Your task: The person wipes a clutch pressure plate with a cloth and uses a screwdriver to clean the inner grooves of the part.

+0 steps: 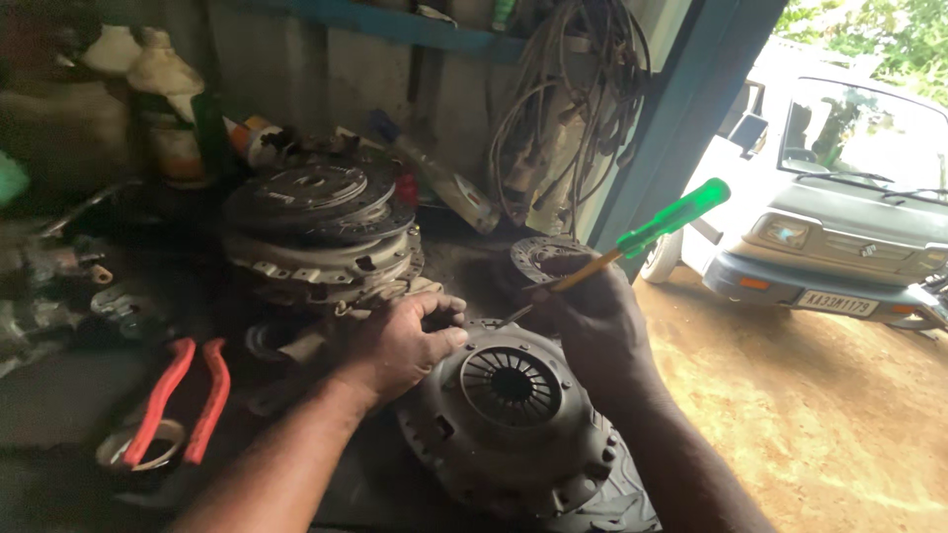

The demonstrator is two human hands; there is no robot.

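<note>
A grey round clutch pressure plate point(513, 419) with a ring of spring fingers at its centre lies on the dark workbench in front of me. My left hand point(405, 341) rests on its upper left rim, fingers curled against the edge. My right hand point(592, 316) holds a screwdriver point(647, 237) with a translucent green handle pointing up to the right. Its metal tip touches the plate's top rim, close to my left fingers.
A stack of worn clutch discs and plates point(321, 232) stands behind my left hand. Red-handled pliers point(183, 400) lie at the left. Another clutch disc point(543, 259), hanging cables point(568, 109) and bottles point(168, 99) are at the back. A light-coloured van point(839, 207) is parked outside on dirt.
</note>
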